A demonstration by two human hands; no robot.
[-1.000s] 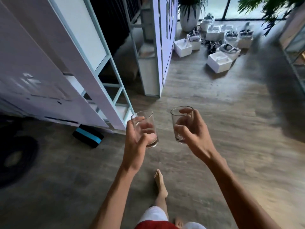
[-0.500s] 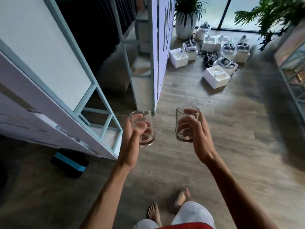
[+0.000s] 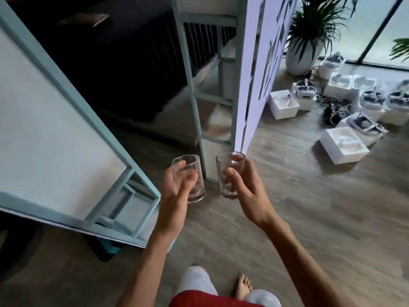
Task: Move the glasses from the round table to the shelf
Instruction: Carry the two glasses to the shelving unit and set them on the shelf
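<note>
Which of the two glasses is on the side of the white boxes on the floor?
The glass in the right hand: it is nearer the white boxes, while the other glass, in the left hand, is beside the shelf panel.

Shelf (image 3: pixel 55 129) stands left; boxes (image 3: pixel 344 147) lie right on the floor (image 3: pixel 309 218), a plant (image 3: pixel 309 29) seemingly behind them.

Closer to the shelf (image 3: pixel 44 140), left glass (image 3: pixel 190 177) and right glass (image 3: pixel 228 173) nearer together
</note>
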